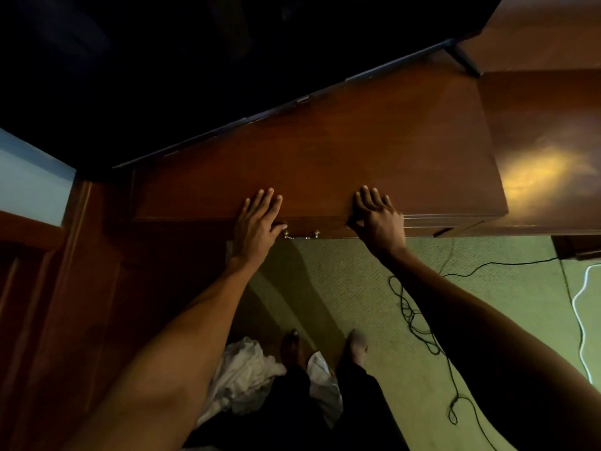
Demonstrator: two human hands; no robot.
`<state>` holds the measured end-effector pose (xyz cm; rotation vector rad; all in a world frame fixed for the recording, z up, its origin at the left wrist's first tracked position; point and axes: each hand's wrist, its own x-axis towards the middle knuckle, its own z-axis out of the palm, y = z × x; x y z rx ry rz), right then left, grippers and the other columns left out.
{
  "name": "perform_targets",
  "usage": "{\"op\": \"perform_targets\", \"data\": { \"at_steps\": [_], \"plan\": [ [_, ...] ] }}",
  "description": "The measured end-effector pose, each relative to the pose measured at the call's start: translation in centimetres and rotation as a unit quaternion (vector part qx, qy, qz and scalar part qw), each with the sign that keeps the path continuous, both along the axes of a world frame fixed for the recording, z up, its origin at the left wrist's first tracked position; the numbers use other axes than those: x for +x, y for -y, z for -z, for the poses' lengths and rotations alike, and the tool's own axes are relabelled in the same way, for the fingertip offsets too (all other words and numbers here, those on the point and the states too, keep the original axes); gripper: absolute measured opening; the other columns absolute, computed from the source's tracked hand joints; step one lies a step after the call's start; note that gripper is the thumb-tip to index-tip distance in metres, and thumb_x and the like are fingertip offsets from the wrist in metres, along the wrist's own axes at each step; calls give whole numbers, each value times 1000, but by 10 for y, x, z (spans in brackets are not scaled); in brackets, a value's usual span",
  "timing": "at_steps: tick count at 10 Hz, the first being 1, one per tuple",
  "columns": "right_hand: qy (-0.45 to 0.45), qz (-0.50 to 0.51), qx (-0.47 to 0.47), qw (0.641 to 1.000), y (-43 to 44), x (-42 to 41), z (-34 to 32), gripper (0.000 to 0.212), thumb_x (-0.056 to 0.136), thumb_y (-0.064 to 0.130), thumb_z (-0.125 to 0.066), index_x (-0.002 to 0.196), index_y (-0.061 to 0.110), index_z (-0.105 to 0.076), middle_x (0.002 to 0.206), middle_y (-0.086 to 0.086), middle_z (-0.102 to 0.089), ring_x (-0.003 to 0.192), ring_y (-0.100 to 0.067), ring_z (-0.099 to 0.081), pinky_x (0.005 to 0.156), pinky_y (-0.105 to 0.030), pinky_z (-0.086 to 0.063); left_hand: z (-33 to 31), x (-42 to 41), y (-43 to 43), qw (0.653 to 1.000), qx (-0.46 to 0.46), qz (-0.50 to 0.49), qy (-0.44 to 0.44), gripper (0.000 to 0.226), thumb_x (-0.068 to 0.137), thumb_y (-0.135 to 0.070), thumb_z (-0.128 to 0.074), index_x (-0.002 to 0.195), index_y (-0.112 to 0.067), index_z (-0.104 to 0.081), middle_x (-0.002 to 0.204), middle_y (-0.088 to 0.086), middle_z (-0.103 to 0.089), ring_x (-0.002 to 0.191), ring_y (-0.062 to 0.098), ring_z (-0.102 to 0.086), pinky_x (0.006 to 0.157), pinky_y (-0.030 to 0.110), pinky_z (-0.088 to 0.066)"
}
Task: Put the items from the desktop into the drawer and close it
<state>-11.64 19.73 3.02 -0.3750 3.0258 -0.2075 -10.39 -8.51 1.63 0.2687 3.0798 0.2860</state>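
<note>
Drawer (325, 230): under bench (325, 151) front edge, apparently shut | left hand (257, 222), right hand (377, 219): spread flat, holding nothing, flanking drawer's metal handle (300, 236) | handling: rigid, probably sliding freely; grip handle.

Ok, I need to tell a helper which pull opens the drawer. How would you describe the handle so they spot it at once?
Start at the long reddish-brown desktop and drop to its front edge, between the left hand and right hand resting there. Just under that edge is the drawer handle, a small pull on two shiny metal posts. It is the only bright metal on the dark wood front.
</note>
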Motion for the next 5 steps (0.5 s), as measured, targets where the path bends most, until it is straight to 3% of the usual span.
{"op": "perform_targets", "data": {
  "at_steps": [1, 3, 4, 5],
  "plan": [
    [2, 9, -10, 1000, 2, 3, -4, 65, 91, 40, -59, 144, 9, -39, 153, -13, -38, 142, -32, -35, 114, -47, -34, -7, 1, -3, 1000, 3, -10, 18, 70, 91, -36, -63, 150, -17, -32, 160, 8, -24, 150, 27, -19, 120, 42, -7],
    [76, 5, -46, 996, -3, 6, -23, 77, 84, 33, -70, 149, 15, -33, 159, -9, -27, 147, -30, -26, 115, -48, -32, -33, 0, -2, 997, 48, -21, 62, 63, 91, -41, -61, 146, -17, -41, 158, 6, -32, 148, 25, -25, 120, 44, -24],
    [96, -8, -87, 992, -2, 5, -43, 58, 79, 32, -75, 132, 28, -54, 151, -5, -40, 137, -27, -41, 107, -48, -43, -54, -2, -5, 990, 109, -52, 77, 59, 91, -44, -61, 141, -17, -47, 148, 5, -48, 138, 23, -44, 107, 36, -41],
    [139, 12, -163, 977, -2, 19, -66, 45, 83, 30, -71, 125, 25, -57, 131, -1, -61, 106, -19, -65, 87, -41, -57, -85, 10, -4, 977, 181, -76, 80, 51, 92, -47, -57, 136, -23, -53, 133, 2, -61, 115, 16, -60, 81, 23, -51]
  ]
}}
